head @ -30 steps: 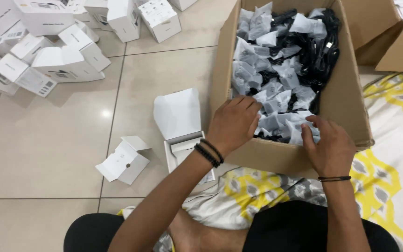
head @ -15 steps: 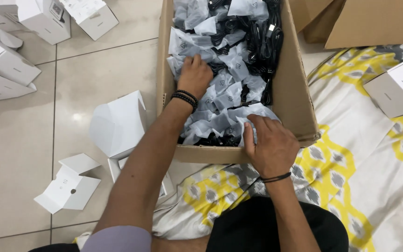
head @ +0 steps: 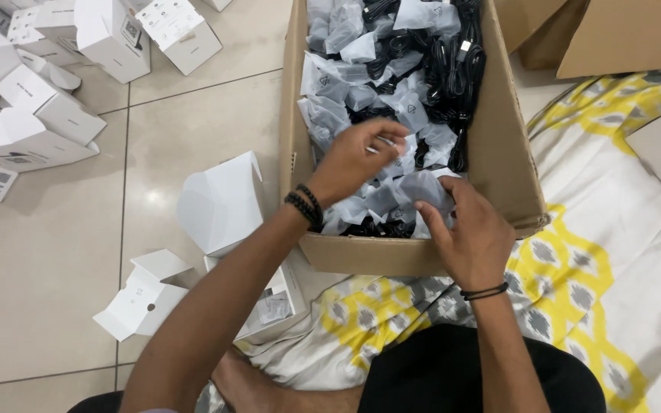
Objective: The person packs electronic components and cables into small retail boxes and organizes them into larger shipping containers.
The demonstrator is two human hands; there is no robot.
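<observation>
Both hands dig in a cardboard box (head: 503, 153) on the floor: left hand (head: 353, 160) pinching one bagged cable (head: 389, 144), right hand (head: 468, 233) gripping another (head: 421, 187); tangled cords may snag

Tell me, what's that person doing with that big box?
A person sitting on the floor has both hands in a cardboard box full of black cables in small clear bags. The left hand pinches one bag; the right hand grips another bag near the front edge. Open white boxes lie on the tiles beside it.
</observation>
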